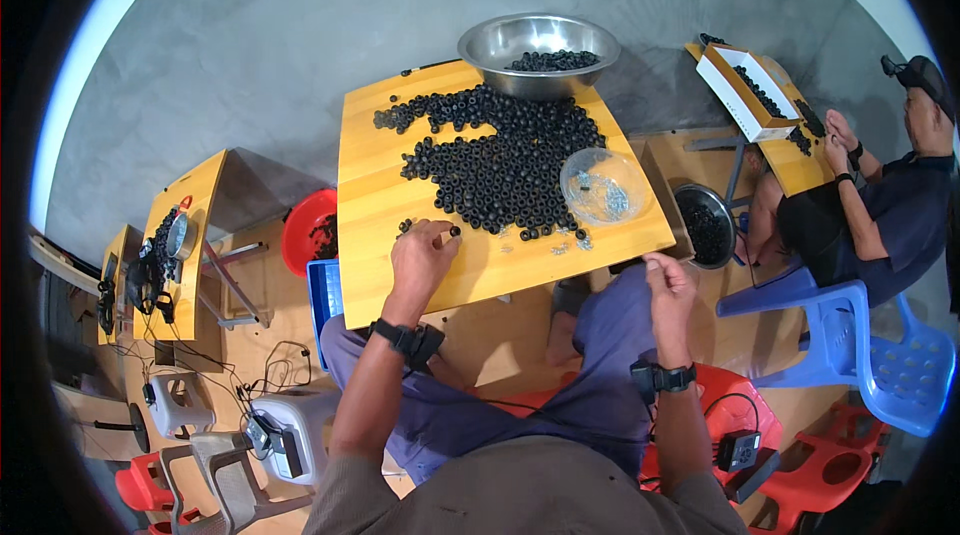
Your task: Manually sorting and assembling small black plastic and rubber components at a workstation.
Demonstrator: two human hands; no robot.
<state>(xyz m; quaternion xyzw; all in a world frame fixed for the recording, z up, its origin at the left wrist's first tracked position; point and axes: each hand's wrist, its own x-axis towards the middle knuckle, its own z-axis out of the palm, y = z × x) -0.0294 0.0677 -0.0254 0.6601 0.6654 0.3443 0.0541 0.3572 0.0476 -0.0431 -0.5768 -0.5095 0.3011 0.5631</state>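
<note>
A small black ring-shaped piece (455, 231) is pinched between the thumb and forefinger of my left hand (422, 253), over the front left of the yellow wooden table (375, 170). My right hand (672, 283) is beside the table's front right corner, thumb pressed to the curled fingers; anything inside them is too small to see. Many more black rings (500, 170) are heaped across the middle of the table. A clear round plastic tub (598, 187) with small shiny metal bits stands at the right. Several loose metal bits (560, 248) lie near the front edge.
A steel basin (538, 75) of black pieces sits at the table's far edge. On the floor are a red basin (312, 235) at left and a metal bucket (706, 225) at right. Another person (890, 185) works at a side table, near a blue plastic chair (850, 345).
</note>
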